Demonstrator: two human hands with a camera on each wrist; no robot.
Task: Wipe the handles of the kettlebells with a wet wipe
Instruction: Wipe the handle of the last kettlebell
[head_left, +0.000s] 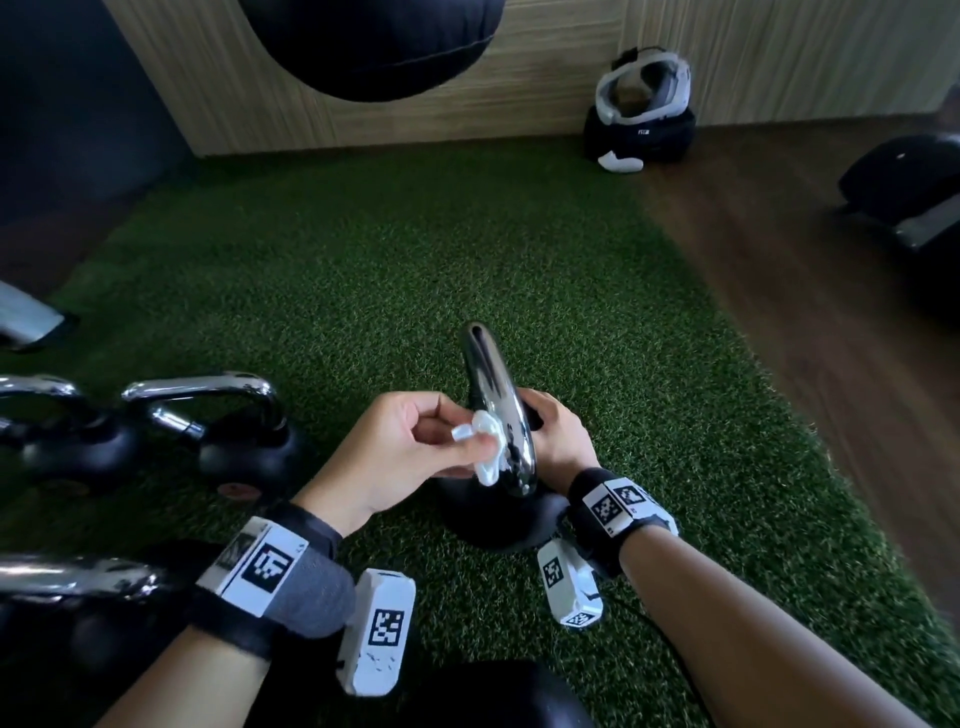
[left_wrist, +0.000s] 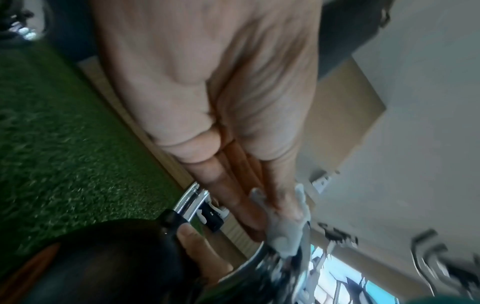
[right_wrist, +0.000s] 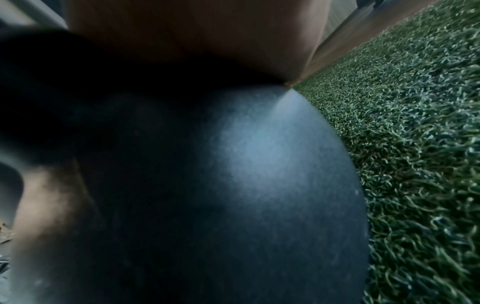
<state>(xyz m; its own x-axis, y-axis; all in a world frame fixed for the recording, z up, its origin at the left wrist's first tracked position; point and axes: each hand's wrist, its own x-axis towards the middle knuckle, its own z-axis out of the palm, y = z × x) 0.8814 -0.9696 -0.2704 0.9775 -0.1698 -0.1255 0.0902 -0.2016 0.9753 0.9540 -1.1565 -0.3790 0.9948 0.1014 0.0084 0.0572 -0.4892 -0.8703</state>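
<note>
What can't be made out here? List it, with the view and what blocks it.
- Right hand fingers: head view, hidden behind the chrome handle; right wrist view, filled by the black kettlebell body.
- Wipe: mostly bunched under the left hand fingers; blurred in the left wrist view.
- Far side of the handle: faces away in every view.
- Left kettlebells: partly cut off by the head view's edge.

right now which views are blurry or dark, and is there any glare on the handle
Head view: mostly sharp, bright reflections along the chrome handle, edges bent by the wide lens. Left wrist view: motion-smeared around the wet wipe. Right wrist view: dim and soft, filled by the kettlebell body.
</note>
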